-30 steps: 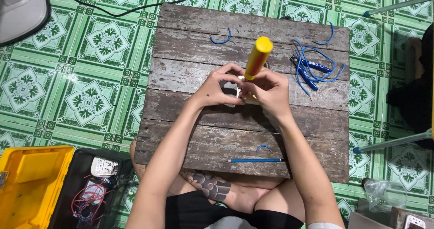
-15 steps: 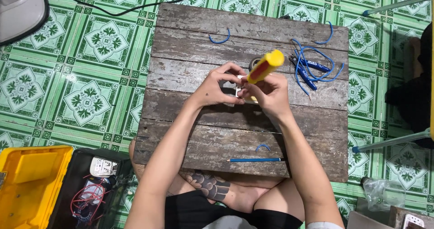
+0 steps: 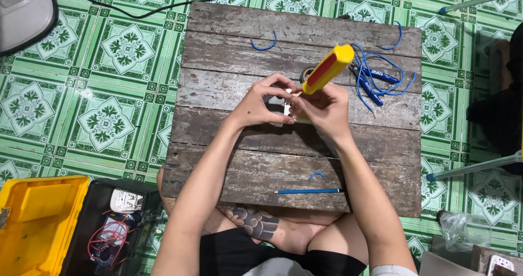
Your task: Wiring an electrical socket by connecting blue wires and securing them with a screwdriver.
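Nearest the person's lap, a thin blue pencil [image 3: 306,191] lies flat on the weathered grey plank worktop [image 3: 229,140], with a short curled offcut of blue wire [image 3: 317,174] just beyond it. Off to the left on the green patterned tile floor [image 3: 98,112] stands an open toolbox with a yellow lid [image 3: 38,221], red wire and a white socket plate showing inside its dark tray.

At the middle of the worktop both hands meet. The left hand [image 3: 259,102] is curled, fingertips pinching a small white part [image 3: 287,108] that is mostly hidden, so its shape cannot be told. The right hand [image 3: 323,110] is closed around the lower end of a yellow screwdriver with a red stripe down its handle [image 3: 328,68]; the handle slants up and away to the right, its tip buried between the two hands at the white part.

Just behind the handle a roll of tape [image 3: 306,74] peeks out. Further right lies a loose tangle of blue wire [image 3: 381,77] with blue-handled pliers [image 3: 373,82] among it. Another blue offcut [image 3: 265,44] curls near the far edge. Beyond, a black cable [image 3: 147,11] runs across the floor past a white appliance [image 3: 24,11].
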